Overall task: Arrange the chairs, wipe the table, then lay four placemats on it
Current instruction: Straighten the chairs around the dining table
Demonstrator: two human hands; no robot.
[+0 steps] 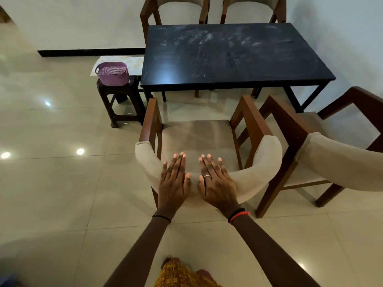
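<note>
my left hand [173, 183] and right hand [216, 183] lie flat, fingers straight, on the padded back of the chair [263, 160] at frame centre, below the smeared black counter [228, 56].

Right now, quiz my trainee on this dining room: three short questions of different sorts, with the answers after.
1. True or false: the left hand and right hand rest flat on the padded back of the near chair.
2. The purple basket stands on: A) a shelf; B) the dark stool left of the black table; C) a chair seat.
3. Fill in: ___ chairs are in view.
Key: 1 true. 2 B. 3 four: far left chair, far right chair, near chair, right-hand chair.
</note>
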